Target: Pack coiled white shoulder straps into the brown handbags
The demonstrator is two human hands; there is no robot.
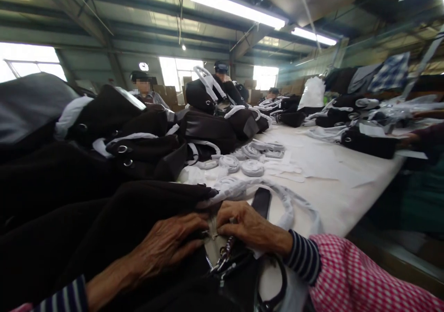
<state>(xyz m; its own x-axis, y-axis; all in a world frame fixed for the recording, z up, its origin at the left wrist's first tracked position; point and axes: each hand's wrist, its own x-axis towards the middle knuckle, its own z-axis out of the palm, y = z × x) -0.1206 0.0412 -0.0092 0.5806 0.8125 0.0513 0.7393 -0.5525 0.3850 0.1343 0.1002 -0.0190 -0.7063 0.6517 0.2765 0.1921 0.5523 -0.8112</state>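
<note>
A black handbag (pixel 173 279) lies in front of me, its beige zipper (pixel 214 226) running between my two hands. My left hand (pixel 163 242) rests across the black fabric, with its fingertips and thumb gripping the bag beside the zipper. On the other side, my right hand (pixel 246 224) is closed, thumb and fingers pinching the zipper edge. Metal clasps with a braided cord (pixel 227 249) hang just under the right hand. A flat black strap piece (pixel 262 201) sticks up behind that hand. White-wrapped handles (pixel 284 196) curve over the table beyond it.
Black bags (pixel 208 127) are piled high along the left and back. Coiled white-wrapped straps (pixel 252 168) lie on the white table (pixel 333 178). At the right, a co-worker's arm (pixel 423 138) reaches to another black bag (pixel 367 143). Other people stand behind the piles.
</note>
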